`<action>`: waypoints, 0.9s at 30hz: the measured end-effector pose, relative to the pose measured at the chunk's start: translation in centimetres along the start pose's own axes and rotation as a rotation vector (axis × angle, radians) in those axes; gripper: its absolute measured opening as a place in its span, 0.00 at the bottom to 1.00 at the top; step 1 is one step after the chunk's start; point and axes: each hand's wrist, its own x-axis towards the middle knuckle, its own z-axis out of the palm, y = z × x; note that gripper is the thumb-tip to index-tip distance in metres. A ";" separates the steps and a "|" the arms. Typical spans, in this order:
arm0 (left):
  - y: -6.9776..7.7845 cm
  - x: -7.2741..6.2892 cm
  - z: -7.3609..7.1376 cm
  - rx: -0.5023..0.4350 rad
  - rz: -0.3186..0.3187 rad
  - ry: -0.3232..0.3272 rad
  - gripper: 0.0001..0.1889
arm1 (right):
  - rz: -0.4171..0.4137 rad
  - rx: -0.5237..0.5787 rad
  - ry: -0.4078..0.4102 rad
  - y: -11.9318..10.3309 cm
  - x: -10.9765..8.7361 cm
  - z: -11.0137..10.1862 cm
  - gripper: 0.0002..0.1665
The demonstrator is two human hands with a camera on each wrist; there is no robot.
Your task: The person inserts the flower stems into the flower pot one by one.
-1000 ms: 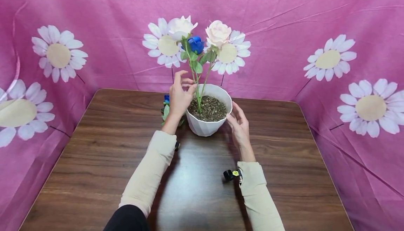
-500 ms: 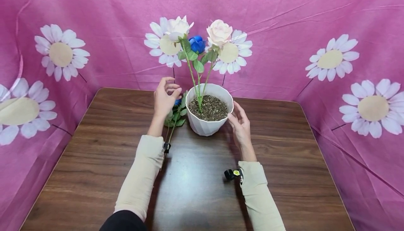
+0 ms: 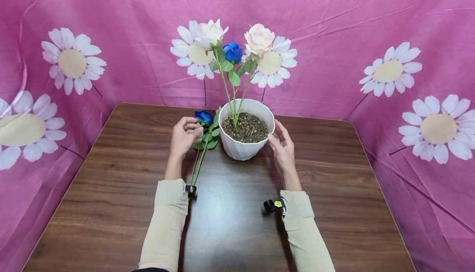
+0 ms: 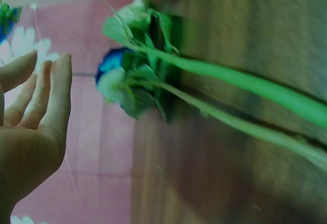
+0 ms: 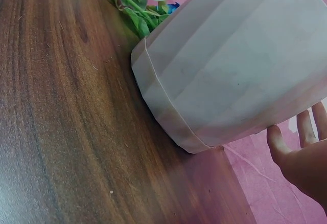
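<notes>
A white faceted flowerpot (image 3: 241,150) stands on the table, filled with dark soil (image 3: 252,128). Two pale pink roses (image 3: 259,39) and one blue rose (image 3: 233,52) rise from the soil at its left side. Left of the pot lies another blue rose (image 3: 203,117), beside a second leafy stem (image 4: 230,75). My left hand (image 3: 183,136) hovers over these flowers with loosely bent fingers and nothing between them. At the pot's right side, my right hand (image 3: 283,148) touches the wall near the rim, thumb in front and relaxed fingers farther back.
The brown wooden table (image 3: 334,206) ends at a pink cloth backdrop (image 3: 319,8) printed with large daisies. Small black cameras sit at both wrists, the right one (image 3: 270,206) close over the tabletop.
My left hand has moved away from the planted stems, left and down toward the lying flowers, uncovering the blue bloom. The right hand has stayed at the pot.
</notes>
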 end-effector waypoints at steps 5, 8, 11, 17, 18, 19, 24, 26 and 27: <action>-1.6 -0.7 -2.0 0.065 -0.164 -0.048 0.20 | 0.007 0.009 0.005 -0.2 0.0 0.2 0.34; -2.4 -1.1 -2.8 0.109 -0.239 -0.081 0.21 | 0.006 0.014 0.010 -0.3 0.0 0.2 0.34; -3.3 -1.3 -3.3 0.130 -0.290 -0.105 0.22 | 0.007 0.014 0.012 -0.3 0.0 0.1 0.33; -4.2 -1.4 -3.7 0.136 -0.350 -0.133 0.23 | 0.008 0.015 0.010 -0.1 0.0 0.1 0.33; -4.2 -1.4 -3.7 0.140 -0.353 -0.144 0.23 | 0.005 0.017 0.009 -0.1 0.0 0.1 0.33; -4.2 -1.5 -3.8 0.143 -0.355 -0.158 0.23 | 0.001 0.019 0.008 -0.1 0.0 0.1 0.33; -4.1 -1.6 -3.8 0.158 -0.369 -0.223 0.22 | -0.007 0.029 0.008 -0.2 0.0 0.2 0.34; -4.1 -1.6 -3.7 0.163 -0.369 -0.241 0.23 | -0.002 0.033 0.007 -0.1 0.0 0.2 0.34; -4.1 -1.6 -3.7 0.162 -0.371 -0.244 0.22 | 0.001 0.035 0.005 -0.1 0.0 0.2 0.34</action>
